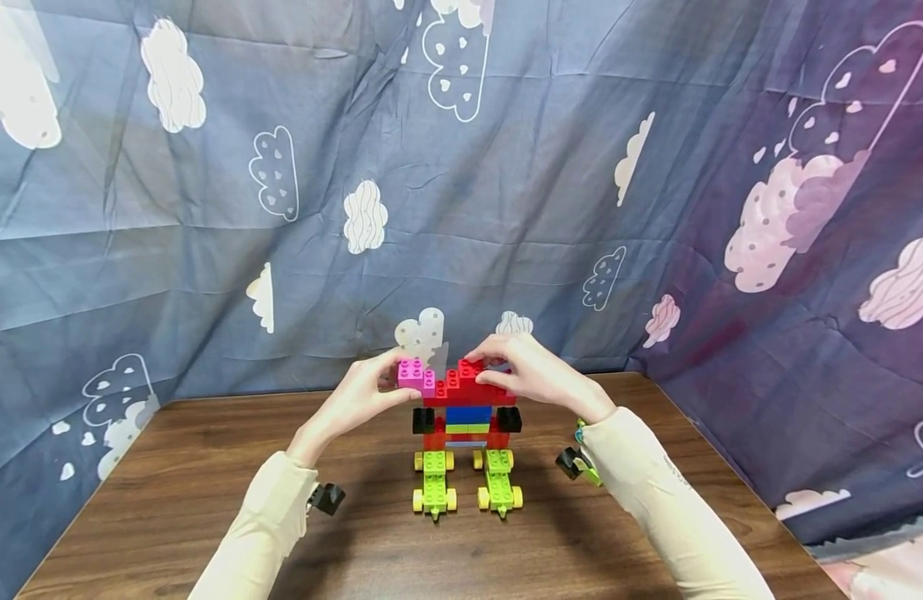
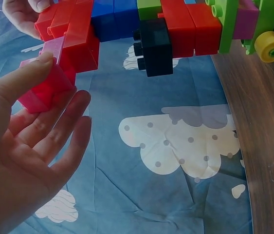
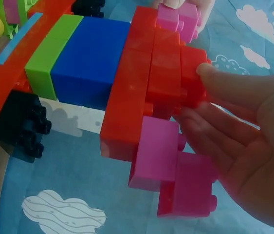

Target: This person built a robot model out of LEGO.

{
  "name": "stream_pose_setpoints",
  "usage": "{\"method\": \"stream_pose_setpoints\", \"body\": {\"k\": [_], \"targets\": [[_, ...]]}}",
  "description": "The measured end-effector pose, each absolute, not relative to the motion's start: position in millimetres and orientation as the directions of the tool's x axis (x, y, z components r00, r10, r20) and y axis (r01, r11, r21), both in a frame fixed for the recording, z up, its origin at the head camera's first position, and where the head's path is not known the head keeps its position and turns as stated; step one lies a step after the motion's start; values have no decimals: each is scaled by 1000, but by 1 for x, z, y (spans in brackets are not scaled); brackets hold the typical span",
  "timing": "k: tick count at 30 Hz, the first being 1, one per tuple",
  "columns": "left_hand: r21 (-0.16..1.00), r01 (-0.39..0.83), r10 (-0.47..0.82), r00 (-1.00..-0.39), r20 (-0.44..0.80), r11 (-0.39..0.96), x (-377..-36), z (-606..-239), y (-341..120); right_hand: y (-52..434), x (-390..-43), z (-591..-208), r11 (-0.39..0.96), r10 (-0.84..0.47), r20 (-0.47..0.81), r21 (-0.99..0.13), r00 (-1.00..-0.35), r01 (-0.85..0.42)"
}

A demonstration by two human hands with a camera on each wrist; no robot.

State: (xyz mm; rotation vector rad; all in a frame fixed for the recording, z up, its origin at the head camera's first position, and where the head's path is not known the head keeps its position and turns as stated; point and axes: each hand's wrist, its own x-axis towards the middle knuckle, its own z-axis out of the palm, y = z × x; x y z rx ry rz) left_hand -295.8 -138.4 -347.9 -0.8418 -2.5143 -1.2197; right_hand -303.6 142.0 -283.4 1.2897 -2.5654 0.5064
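Note:
A toy-brick structure stands on the table, with red bricks [image 1: 431,400] across its upper part. My left hand [image 1: 360,392] pinches the stepped pink bricks [image 1: 411,374] at its upper left between thumb and fingers. On top, my right hand [image 1: 540,375] grips a red brick [image 3: 192,73] with thumb and fingertips. More pink bricks [image 3: 157,152] jut from the other upper end in the right wrist view; in the head view the right hand hides them. Below are blue bricks [image 1: 467,415], a lime layer [image 1: 457,429] and black bricks [image 1: 423,420] at both sides.
Two lime wheeled bases [image 1: 435,483] with yellow wheels [image 1: 516,497] support the structure on the brown wooden table [image 1: 229,467]. A blue cloth [image 1: 319,275] with cloud prints hangs behind and beside the table. Small black devices [image 1: 328,498] sit at both wrists.

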Motion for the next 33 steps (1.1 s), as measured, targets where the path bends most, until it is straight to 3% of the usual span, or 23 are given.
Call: {"method": "stream_pose_setpoints", "body": {"k": [16, 27, 33], "targets": [[656, 576, 395, -816, 423, 488, -295, -350, -140, 142, -298, -288, 594, -699, 373, -173, -611, -785], [639, 593, 399, -804, 441, 489, -298, -351, -139, 192, -287, -282, 615, -591, 586, -117, -554, -780], [645, 588, 401, -807, 433, 488, -300, -352, -141, 222, -279, -298, 678, -539, 611, -94, -580, -729]]}}
